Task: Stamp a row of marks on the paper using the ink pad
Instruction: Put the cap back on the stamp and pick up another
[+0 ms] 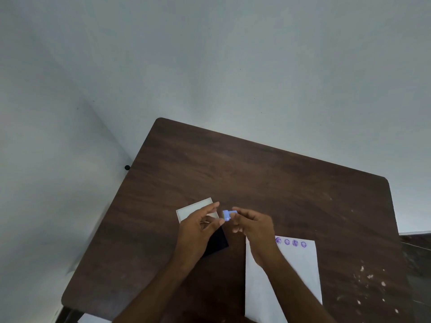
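Observation:
A small blue stamp (226, 215) hangs above the table, pinched in the fingertips of my right hand (253, 227). My left hand (198, 229) is just left of it, fingers loosely bent, thumb tip close to the stamp; whether it touches is unclear. Below my left hand lies the ink pad: a dark pad (217, 243) with its white lid (196, 208) open behind it. The white paper (300, 271) lies to the right, with a row of several purple marks (291, 242) along its far edge, partly hidden by my right wrist.
The dark wooden table (256, 173) stands against a pale wall. Pale chips or scratches (370, 276) dot its right side. Another white sheet's corner (93, 319) shows under the table's near left edge.

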Demonstrator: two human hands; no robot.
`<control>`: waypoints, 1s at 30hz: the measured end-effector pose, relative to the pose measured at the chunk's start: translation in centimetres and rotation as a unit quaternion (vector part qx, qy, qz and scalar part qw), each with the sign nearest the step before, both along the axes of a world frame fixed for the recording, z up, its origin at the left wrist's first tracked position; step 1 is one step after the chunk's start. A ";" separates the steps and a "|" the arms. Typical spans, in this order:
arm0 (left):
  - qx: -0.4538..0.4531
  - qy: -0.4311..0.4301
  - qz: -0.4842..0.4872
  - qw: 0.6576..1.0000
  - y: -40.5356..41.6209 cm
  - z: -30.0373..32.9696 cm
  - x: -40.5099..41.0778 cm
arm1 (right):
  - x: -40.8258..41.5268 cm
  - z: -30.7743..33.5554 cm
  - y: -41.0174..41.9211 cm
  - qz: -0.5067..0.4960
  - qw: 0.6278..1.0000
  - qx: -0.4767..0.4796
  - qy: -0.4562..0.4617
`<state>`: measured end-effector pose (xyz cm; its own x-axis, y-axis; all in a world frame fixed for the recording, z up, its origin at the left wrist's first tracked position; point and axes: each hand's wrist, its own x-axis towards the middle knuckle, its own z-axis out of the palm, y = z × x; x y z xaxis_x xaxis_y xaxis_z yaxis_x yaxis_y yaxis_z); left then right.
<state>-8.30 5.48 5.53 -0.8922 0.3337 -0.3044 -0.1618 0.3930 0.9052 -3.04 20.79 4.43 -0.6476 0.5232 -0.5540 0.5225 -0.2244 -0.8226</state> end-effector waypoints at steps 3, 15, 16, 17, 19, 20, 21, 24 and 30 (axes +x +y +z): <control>0.010 0.011 -0.023 1.000 0.3 0.2 0.2 | 0.9 0.4 -0.3 -0.027 0.990 -0.138 0.022; -0.023 0.092 -0.047 0.994 0.4 0.4 1.1 | 2.3 -0.1 -1.2 -0.077 0.955 -0.276 0.078; -0.024 0.094 -0.048 0.994 0.4 0.4 1.1 | 2.3 -0.1 -1.2 -0.077 0.955 -0.276 0.077; -0.021 0.093 -0.048 0.994 0.4 0.4 1.1 | 2.3 -0.1 -1.2 -0.078 0.954 -0.277 0.077; -0.005 0.083 -0.041 0.996 0.3 0.3 1.1 | 2.3 -0.2 -1.1 -0.083 0.953 -0.279 0.080; 0.001 0.075 -0.035 0.997 0.2 0.3 1.1 | 2.2 -0.1 -1.1 -0.086 0.953 -0.279 0.080; 0.006 0.066 -0.030 0.997 0.2 0.2 1.1 | 2.3 0.0 -1.1 -0.088 0.953 -0.278 0.082; 0.046 0.006 -0.016 0.999 -0.1 0.0 1.1 | 2.2 0.2 -1.0 -0.086 0.954 -0.273 0.089; 0.041 0.021 0.046 0.998 -2.1 -0.9 1.1 | 2.2 0.4 -1.2 -0.093 0.942 -0.313 0.077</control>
<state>-7.15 3.33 4.63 -0.9319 0.2714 -0.2407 -0.1550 0.3021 0.9406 -0.82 19.63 4.79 -0.6752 0.2380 -0.6982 0.3105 -0.7668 -0.5617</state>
